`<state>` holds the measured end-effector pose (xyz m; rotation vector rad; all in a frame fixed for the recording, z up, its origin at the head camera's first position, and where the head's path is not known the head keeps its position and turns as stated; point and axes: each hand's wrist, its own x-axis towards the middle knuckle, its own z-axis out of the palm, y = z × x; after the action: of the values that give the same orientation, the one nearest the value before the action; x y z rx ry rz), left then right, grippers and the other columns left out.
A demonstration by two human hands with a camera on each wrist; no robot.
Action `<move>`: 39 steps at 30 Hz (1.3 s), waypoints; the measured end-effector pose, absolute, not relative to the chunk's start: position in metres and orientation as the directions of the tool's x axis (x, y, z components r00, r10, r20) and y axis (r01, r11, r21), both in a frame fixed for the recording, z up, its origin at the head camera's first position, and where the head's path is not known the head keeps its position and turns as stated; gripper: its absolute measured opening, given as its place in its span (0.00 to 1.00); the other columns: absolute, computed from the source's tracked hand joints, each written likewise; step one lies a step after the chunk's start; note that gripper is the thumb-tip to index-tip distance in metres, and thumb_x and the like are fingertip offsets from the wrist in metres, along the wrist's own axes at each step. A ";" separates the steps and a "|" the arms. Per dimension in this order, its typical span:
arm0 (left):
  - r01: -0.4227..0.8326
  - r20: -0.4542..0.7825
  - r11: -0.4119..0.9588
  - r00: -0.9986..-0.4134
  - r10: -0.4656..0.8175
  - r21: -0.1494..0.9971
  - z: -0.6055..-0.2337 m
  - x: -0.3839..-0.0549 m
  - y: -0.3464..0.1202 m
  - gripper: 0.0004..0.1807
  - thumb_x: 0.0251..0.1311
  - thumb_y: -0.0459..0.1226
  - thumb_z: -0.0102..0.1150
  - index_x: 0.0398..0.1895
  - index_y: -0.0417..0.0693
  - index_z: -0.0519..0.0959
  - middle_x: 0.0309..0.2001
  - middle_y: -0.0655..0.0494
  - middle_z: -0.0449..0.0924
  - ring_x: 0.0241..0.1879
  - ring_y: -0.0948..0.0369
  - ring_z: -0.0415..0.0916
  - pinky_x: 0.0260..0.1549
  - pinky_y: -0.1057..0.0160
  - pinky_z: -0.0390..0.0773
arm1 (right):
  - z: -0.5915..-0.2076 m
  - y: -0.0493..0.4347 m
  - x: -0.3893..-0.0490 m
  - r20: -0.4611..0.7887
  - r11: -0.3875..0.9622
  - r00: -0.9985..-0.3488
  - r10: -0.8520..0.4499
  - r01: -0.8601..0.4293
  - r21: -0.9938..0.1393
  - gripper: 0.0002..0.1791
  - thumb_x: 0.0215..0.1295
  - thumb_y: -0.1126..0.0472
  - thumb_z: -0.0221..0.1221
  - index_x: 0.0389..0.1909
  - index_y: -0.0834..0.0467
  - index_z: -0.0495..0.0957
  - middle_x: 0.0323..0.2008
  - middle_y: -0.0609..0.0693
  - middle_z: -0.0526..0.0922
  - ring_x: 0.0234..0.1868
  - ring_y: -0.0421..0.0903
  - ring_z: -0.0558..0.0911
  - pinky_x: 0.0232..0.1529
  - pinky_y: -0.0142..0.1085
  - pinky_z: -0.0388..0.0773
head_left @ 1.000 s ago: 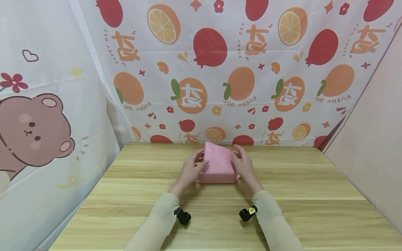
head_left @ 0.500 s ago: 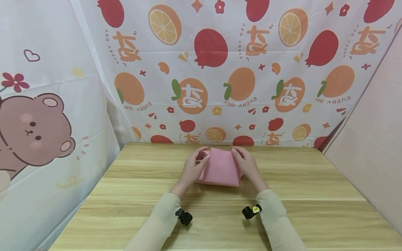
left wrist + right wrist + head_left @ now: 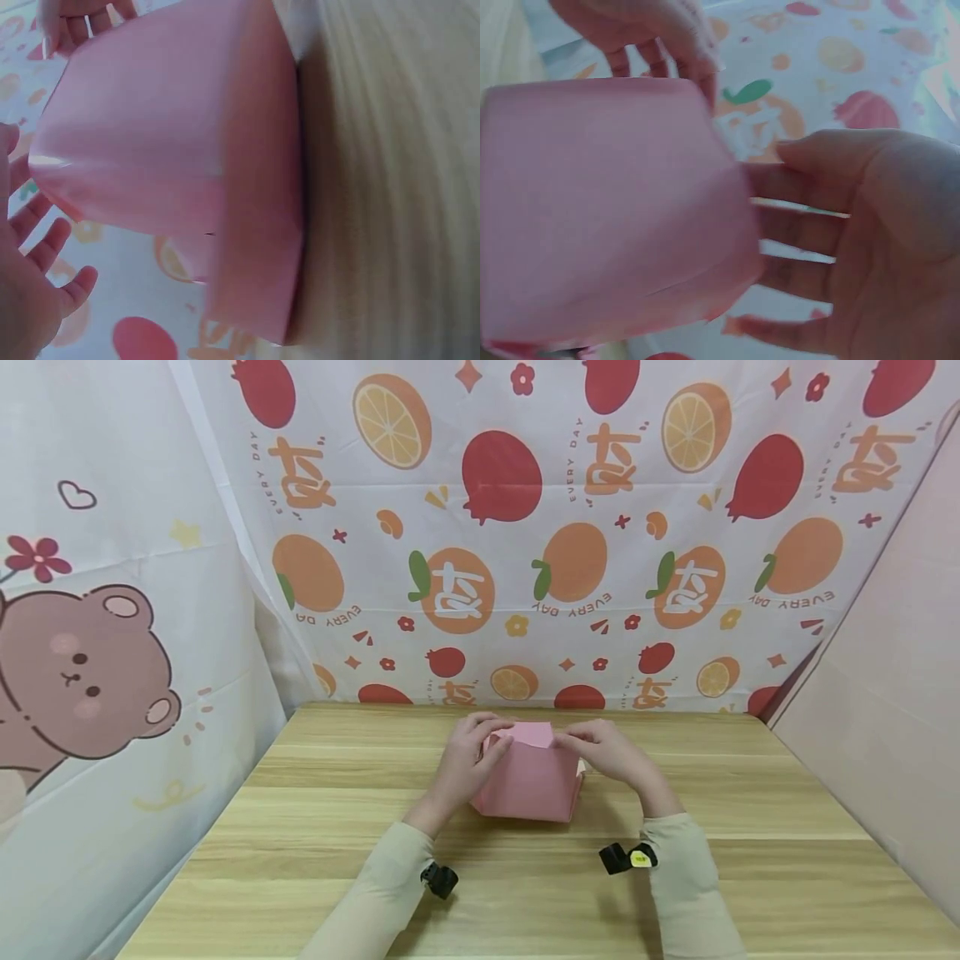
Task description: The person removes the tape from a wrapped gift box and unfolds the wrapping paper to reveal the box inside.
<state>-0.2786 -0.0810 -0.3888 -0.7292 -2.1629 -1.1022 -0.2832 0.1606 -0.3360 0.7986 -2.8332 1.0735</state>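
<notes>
A pink box (image 3: 530, 781) with smooth, bendable walls stands on the wooden table, its sides tapering toward a folded top flap (image 3: 531, 732). My left hand (image 3: 467, 758) holds the upper left corner, thumb in front and fingers reaching behind; in the left wrist view that hand (image 3: 34, 277) has its other fingers spread. At the upper right, my right hand (image 3: 607, 750) touches the top edge with its extended fingers. In the right wrist view, these fingers (image 3: 802, 229) pass behind the box (image 3: 615, 202), and the thumb stands away from it. The box's inside is hidden.
The wooden table (image 3: 337, 860) reaches back to a fruit-patterned cloth (image 3: 622, 468). A bear-print curtain (image 3: 82, 677) hangs on the left and a plain pale panel (image 3: 885, 677) on the right. Each wrist wears a small black camera (image 3: 441, 881).
The box has tilted upright, showing more of its front wall, and sits slightly nearer. My right hand has turned outward, its forearm moving right. The left hand stays at the left corner.
</notes>
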 end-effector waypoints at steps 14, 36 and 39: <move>0.717 0.611 0.682 -0.607 0.508 0.145 -0.364 -0.252 -0.071 0.10 0.67 0.47 0.56 0.35 0.57 0.84 0.32 0.65 0.84 0.35 0.65 0.81 0.49 0.52 0.78 | -0.312 0.159 -0.251 0.056 0.668 -0.799 -0.598 -0.536 -0.516 0.15 0.72 0.54 0.53 0.36 0.54 0.86 0.36 0.48 0.87 0.38 0.41 0.82 0.42 0.41 0.78; 0.647 -0.017 0.743 -0.752 0.659 0.172 -0.345 -0.196 -0.068 0.11 0.67 0.49 0.55 0.43 0.56 0.82 0.35 0.63 0.83 0.33 0.68 0.77 0.36 0.63 0.78 | -0.338 0.138 -0.195 -0.119 0.718 -0.721 -0.683 -0.632 -0.291 0.17 0.66 0.52 0.58 0.17 0.51 0.77 0.14 0.36 0.65 0.18 0.32 0.64 0.21 0.29 0.60; 0.598 -0.162 0.762 -0.750 0.642 0.250 -0.346 -0.194 -0.066 0.16 0.61 0.48 0.60 0.50 0.56 0.81 0.40 0.61 0.84 0.37 0.67 0.76 0.42 0.63 0.78 | -0.347 0.134 -0.193 -0.141 0.744 -0.733 -0.665 -0.638 -0.196 0.09 0.62 0.51 0.59 0.29 0.49 0.85 0.18 0.35 0.76 0.23 0.33 0.74 0.33 0.36 0.74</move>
<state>-0.1936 -0.0659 -0.3462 -1.1337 -3.1710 -0.3112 -0.1930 0.1337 -0.3469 1.1802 -3.1212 0.2262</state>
